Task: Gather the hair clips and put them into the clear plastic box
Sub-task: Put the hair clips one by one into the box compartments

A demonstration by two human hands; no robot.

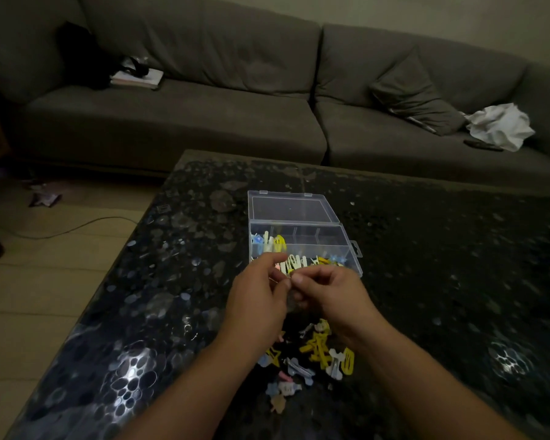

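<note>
The clear plastic box point(327, 236) lies open on the dark table, lid folded back. Several yellow, white and blue hair clips point(275, 243) sit in its left and front compartments. My left hand point(258, 300) and my right hand point(331, 293) meet just in front of the box, fingertips together, pinching a small hair clip point(289, 274) between them; the clip is mostly hidden. A loose pile of hair clips point(315, 354) in yellow, white, blue and pink lies on the table beneath my wrists.
The black speckled glass table point(442, 281) stretches to the right and left of the box. Behind it stands a grey sofa point(204, 122) with a cushion, a white cloth point(499, 125) and books. A cable runs over the wooden floor on the left.
</note>
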